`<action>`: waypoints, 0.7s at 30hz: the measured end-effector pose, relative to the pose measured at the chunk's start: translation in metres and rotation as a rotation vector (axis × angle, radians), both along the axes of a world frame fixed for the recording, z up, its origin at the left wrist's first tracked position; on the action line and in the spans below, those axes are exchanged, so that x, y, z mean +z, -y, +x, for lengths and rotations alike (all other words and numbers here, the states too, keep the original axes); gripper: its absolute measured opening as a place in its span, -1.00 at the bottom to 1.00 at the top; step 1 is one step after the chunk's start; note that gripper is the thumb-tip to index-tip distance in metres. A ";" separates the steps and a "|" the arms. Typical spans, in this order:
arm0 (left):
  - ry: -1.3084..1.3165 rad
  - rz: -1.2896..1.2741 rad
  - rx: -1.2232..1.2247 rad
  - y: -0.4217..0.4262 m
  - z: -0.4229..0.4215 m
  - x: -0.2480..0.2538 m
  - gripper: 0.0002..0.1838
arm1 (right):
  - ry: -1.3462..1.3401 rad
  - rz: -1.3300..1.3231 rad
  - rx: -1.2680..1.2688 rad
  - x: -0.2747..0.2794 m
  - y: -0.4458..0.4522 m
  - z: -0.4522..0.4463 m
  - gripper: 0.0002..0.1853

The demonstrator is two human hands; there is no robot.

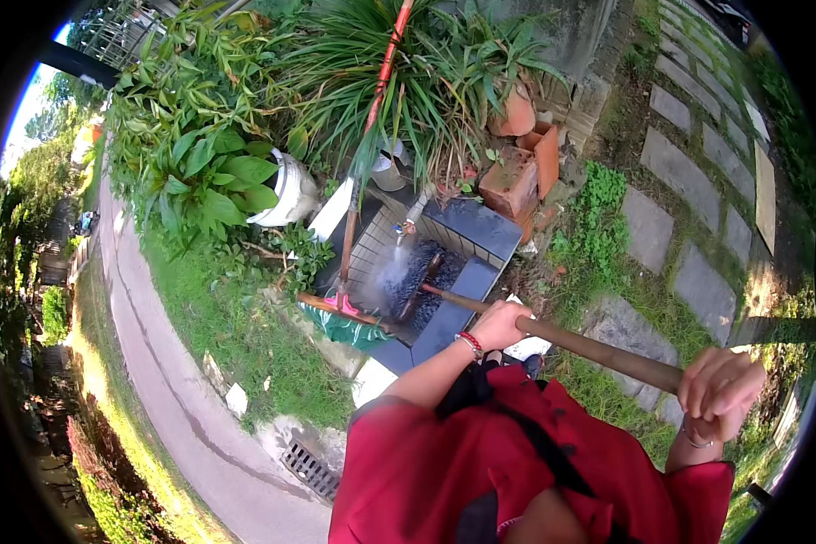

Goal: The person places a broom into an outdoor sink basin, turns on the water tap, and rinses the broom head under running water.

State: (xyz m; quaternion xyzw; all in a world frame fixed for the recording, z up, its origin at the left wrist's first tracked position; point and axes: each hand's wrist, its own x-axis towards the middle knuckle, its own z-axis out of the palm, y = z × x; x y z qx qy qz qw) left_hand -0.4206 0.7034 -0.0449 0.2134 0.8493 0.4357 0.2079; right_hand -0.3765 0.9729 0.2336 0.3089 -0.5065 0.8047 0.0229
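Note:
My left hand (503, 325), with a red bracelet at the wrist, is wrapped around the middle of a push broom's long wooden handle (598, 351). Farther up, near the handle's end, my right hand (721, 385) is closed on it too. The narrow dark head (432, 272) of this broom lies in a tiled basin (453, 313) with a dark stone rim; its bristles cannot be made out. Water runs from a tap (405, 228) and splashes white beside the head. Against the basin's left side leans a second push broom (340, 304) with a pink bracket and green bristles.
Behind the basin grow dense leafy plants (372, 91), with a white pot (290, 190) to the left. Bricks (510, 181) are stacked at the right rear. Stone slabs (684, 172) run along the right; a drain grate (310, 470) and paved path (168, 363) lie left.

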 end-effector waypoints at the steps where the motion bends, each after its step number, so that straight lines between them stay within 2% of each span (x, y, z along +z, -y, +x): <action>1: 0.028 -0.015 0.015 0.005 -0.001 -0.026 -0.91 | 0.065 0.028 0.067 -0.023 0.009 -0.012 -0.66; 3: 0.143 -0.094 -0.032 0.016 -0.018 -0.038 -0.90 | 0.140 0.058 -0.126 -0.043 0.028 -0.011 -0.75; 6: 0.084 -0.074 -0.014 0.004 -0.018 -0.019 -0.91 | 0.163 0.206 -0.151 -0.022 0.010 -0.010 -0.82; 9: 0.035 -0.028 0.011 -0.012 -0.009 0.032 -0.96 | -0.026 0.138 -0.034 0.023 -0.022 -0.008 -0.80; 11: -0.017 0.043 0.057 -0.016 -0.002 0.048 -0.95 | -0.192 0.021 0.004 0.032 -0.025 -0.007 -0.80; 13: -0.056 0.053 0.052 -0.006 -0.006 0.013 -0.94 | -0.153 0.028 -0.017 0.005 -0.013 -0.015 -0.82; 15: 0.055 -0.038 0.091 0.011 -0.014 -0.037 -0.95 | 0.057 0.089 -0.061 -0.036 0.028 -0.022 -0.80; 17: 0.078 -0.062 0.038 0.011 -0.025 -0.033 -0.94 | 0.101 0.109 -0.141 -0.034 0.029 -0.015 -0.79; 19: 0.104 -0.084 -0.011 0.004 -0.023 -0.012 -0.93 | 0.119 0.256 -0.083 -0.008 0.012 -0.011 -0.78; 21: 0.027 -0.014 0.005 -0.011 -0.009 0.032 -0.93 | -0.010 0.207 -0.043 0.021 -0.020 -0.007 -0.83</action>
